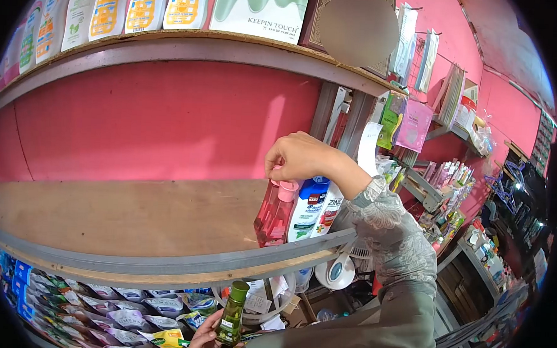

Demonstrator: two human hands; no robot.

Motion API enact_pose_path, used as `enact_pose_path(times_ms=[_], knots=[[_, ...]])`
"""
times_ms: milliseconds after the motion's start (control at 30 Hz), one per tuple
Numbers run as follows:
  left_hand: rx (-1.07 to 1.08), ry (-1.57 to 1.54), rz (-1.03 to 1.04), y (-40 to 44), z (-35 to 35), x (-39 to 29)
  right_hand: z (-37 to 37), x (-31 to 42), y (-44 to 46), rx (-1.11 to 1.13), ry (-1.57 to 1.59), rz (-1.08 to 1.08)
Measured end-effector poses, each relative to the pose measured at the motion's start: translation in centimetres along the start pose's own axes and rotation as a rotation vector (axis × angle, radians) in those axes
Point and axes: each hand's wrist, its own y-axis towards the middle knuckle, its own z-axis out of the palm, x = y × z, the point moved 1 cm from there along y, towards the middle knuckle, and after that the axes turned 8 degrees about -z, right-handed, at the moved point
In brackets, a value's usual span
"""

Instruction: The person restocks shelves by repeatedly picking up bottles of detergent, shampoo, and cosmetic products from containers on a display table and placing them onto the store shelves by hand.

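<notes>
My right hand point(301, 157) reaches across to the right end of the wooden shelf, its fingers closed at the top of a pink see-through bottle point(267, 212). A second pink bottle point(281, 214) with a pale pink cap stands right beside it. Next to these are a white and blue shampoo bottle point(308, 206) and a white bottle marked ZINC point(330, 210). Low in the view, my left hand point(204, 339) is closed around a dark green bottle point(230, 318) with a green cap, held upright below the shelf edge.
The wooden shelf point(115, 223) has a grey front edge. Above it, another shelf holds baby powder bottles point(146, 6) and a perfume box point(259, 14). Below lie rows of pouches point(126, 320) and a clear tub point(273, 301). A white fan-like appliance point(336, 273) sits under the shelf's right end.
</notes>
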Motion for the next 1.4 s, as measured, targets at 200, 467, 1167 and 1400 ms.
enact_pose_path(times_ms=[200, 467, 1167, 1400], knots=[[0.005, 0.048, -0.042, 0.2, 0.0, -0.3, -0.1, -0.3, -0.1, 0.004, 0.037, -0.017], [0.03, -0.029, -0.05, 0.4, 0.3, -0.5, -0.1, -0.5, 0.3, 0.012, 0.0, -0.042], [0.143, 0.177, 0.135, 4.4, 4.2, -3.4, 3.5, 9.9, -5.8, -0.072, 0.551, -0.386], [0.154, 0.132, 0.38, 3.8, 6.1, -4.6, 2.5, 9.9, -6.0, -0.149, 0.682, -0.469]])
